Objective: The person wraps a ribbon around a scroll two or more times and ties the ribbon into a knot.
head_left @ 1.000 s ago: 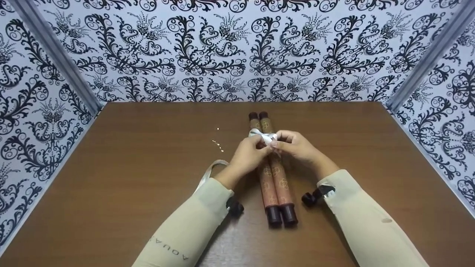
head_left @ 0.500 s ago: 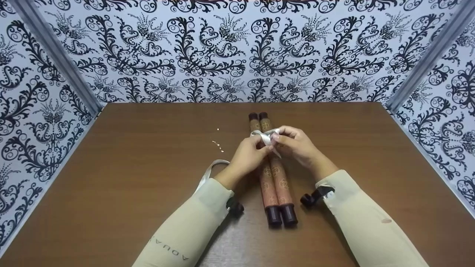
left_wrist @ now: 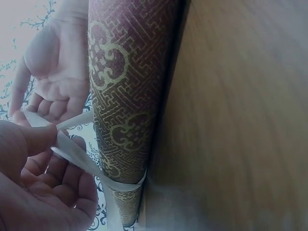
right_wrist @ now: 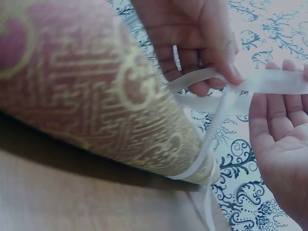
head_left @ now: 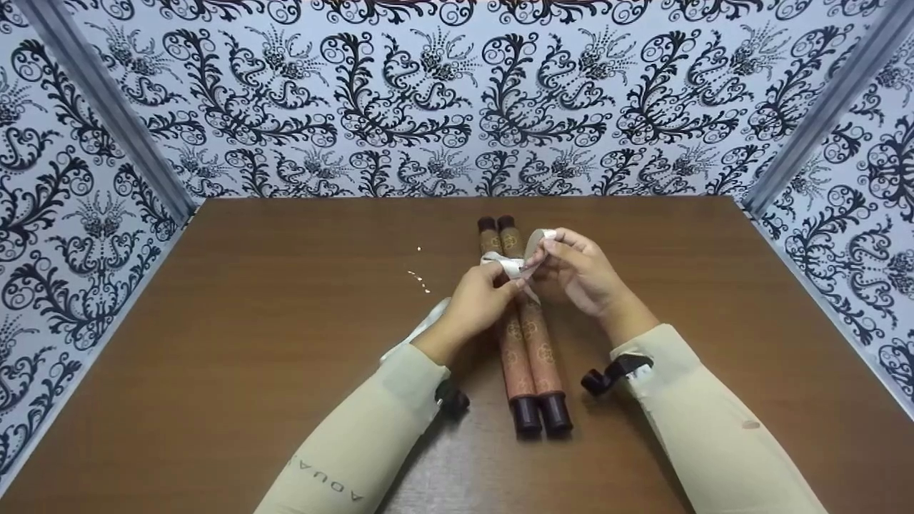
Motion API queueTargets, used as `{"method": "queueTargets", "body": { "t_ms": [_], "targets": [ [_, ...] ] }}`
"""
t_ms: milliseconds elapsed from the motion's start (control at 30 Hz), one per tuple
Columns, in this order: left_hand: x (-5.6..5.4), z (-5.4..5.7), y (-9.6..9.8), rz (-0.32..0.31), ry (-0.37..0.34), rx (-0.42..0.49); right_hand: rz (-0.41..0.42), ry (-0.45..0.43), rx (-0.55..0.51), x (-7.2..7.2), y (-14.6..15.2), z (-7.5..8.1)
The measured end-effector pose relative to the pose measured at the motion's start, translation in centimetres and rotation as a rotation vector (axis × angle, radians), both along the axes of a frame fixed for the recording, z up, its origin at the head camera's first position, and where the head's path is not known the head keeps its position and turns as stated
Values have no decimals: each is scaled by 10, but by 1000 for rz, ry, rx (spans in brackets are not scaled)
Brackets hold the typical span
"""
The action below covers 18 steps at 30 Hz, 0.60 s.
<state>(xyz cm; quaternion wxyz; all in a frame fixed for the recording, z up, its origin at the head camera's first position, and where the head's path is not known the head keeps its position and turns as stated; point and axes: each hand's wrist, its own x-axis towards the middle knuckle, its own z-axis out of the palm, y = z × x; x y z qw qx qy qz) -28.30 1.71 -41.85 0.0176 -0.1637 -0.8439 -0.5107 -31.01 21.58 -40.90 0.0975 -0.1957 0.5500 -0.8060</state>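
Fingers [head_left: 510, 287] of left hand [head_left: 475, 298] and right hand [head_left: 590, 277] (now farther apart) pinch white ribbon [head_left: 512, 267].

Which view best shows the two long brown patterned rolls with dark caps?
Head: both long brown patterned rolls lie side by side, all four dark caps visible, left hand covering part. Left and right wrist: patterned surface close up, full length cropped.

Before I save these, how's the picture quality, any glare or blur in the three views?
Head view: fairly clear, with a soft sheen on the near tabletop; left wrist view: bright and washed out at upper left, where the right hand looks hazy; right wrist view: the patterned roll blurs closest to the camera, somewhat clearer farther along.
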Motion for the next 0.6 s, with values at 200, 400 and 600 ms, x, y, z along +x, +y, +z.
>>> {"method": "queueTargets", "body": {
  "t_ms": [200,400,600],
  "targets": [
    [0,-1,1,-6,-6,-3,-24,-8,-70,-1,6,6],
    [0,-1,2,-8,-14,25,-72,-31,-71,-1,13,14],
    [1,-1,2,-8,-15,41,-87,-42,-93,-2,24,22]
  ]
}}
